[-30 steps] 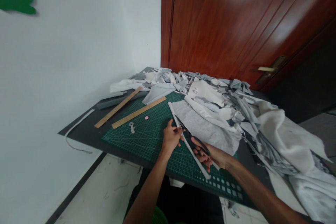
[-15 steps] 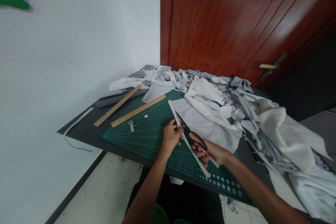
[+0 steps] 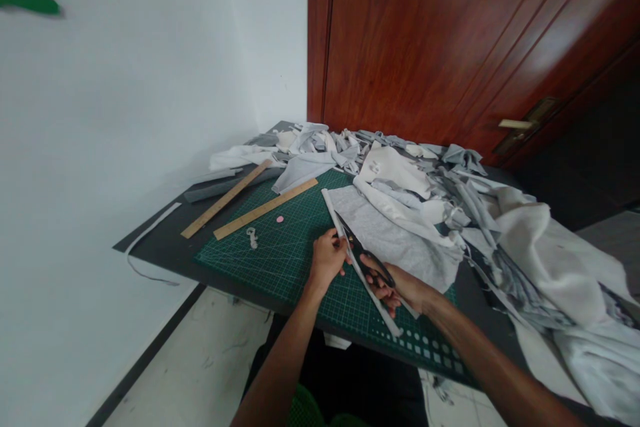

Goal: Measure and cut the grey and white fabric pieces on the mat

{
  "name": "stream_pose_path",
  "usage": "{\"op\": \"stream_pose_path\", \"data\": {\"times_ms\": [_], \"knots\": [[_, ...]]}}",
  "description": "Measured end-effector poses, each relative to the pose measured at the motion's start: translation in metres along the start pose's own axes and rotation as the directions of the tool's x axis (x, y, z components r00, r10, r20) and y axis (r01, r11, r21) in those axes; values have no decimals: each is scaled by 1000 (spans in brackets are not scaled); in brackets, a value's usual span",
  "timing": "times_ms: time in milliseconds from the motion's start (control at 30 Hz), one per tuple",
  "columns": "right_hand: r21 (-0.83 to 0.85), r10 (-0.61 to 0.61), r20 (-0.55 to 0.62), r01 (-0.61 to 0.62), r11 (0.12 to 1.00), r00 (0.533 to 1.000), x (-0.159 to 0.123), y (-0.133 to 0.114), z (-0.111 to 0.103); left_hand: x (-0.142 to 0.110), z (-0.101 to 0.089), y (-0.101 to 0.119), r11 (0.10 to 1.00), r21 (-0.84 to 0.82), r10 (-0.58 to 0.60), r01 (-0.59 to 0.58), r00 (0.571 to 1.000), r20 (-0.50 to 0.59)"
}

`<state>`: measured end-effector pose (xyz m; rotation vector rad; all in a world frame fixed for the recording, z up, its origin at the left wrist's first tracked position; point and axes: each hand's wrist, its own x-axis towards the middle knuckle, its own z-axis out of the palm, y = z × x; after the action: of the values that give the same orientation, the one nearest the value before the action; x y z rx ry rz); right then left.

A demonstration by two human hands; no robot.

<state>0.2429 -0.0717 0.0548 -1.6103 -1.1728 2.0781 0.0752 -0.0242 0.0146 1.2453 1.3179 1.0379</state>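
Black-handled scissors (image 3: 376,268) are in my right hand (image 3: 387,287), their blades pointing away from me along the edge of a light grey fabric piece (image 3: 400,237). A narrow pale fabric strip (image 3: 367,290) runs beside the blades, from the far edge of the fabric down towards the mat's front edge. My left hand (image 3: 329,252) pinches this strip just left of the blades. Both hands rest over a green cutting mat (image 3: 280,273). Part of the strip and the blade tips are hard to make out.
Two wooden rulers (image 3: 265,209) (image 3: 225,200) lie on the left, near a pink disc (image 3: 280,219) and a small white twisted scrap (image 3: 252,238). Heaped fabric scraps (image 3: 395,170) cover the table's back and right. A wall (image 3: 150,80) and a wooden door (image 3: 410,47) stand behind.
The hands, scissors and fabric hold nearly the same place. The blades look slightly more apart, and the whole view has shifted a little.
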Motion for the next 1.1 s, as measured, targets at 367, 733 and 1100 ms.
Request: {"op": "stream_pose_path", "data": {"times_ms": [367, 733, 1100], "knots": [[-9, 11, 8, -11, 1000, 1000, 6, 4, 0, 45, -27, 15, 971, 129, -215, 202, 972, 97], [-92, -43, -135, 31, 995, 990, 5, 3, 7, 47, -24, 13, 968, 179, -192, 173, 977, 93], [-117, -58, -134, 42, 992, 989, 9, 9, 5, 36, -22, 14, 975, 170, -146, 142, 989, 8]]}}
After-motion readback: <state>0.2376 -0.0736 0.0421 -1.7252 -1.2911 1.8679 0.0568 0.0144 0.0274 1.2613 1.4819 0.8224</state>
